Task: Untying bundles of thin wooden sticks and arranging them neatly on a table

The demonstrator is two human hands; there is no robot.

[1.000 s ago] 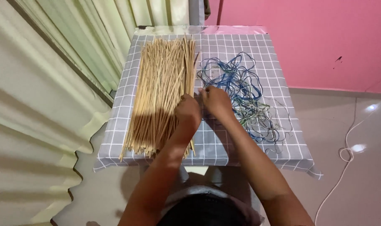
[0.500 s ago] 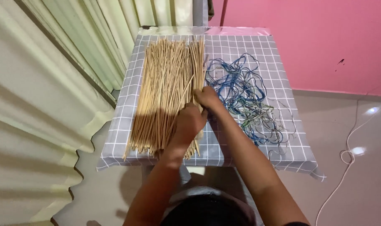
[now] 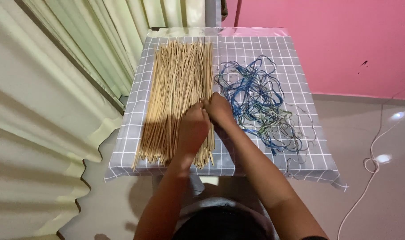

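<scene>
Far out to the left of both hands we see pale green curtains (image 3: 78, 58) hanging in folds down to the floor. Nearer in, a small table under a grey checked cloth (image 3: 260, 42) carries everything the hands work on. On its left half lies a thick bundle of thin tan sticks (image 3: 178, 75), laid lengthwise away from us, its near ends fanning out at the table's front edge. Our left hand (image 3: 192, 129) rests on top of the sticks toward their right side, knuckles up and fingers curled down into the bundle; we cannot tell whether it grips any single stick. Just to its right, touching it at the fingertips, our right hand (image 3: 219, 110) sits at the bundle's right edge, its fingers bent and pinching at the outermost sticks there, though what it holds is hidden under the hand. To the right of the right hand, close beside it, a loose tangle of blue and greenish strings (image 3: 260, 98) sprawls over the cloth. Beyond the table on the far right stands a pink wall (image 3: 344, 40), and a white cord (image 3: 367, 178) trails across the shiny floor.
</scene>
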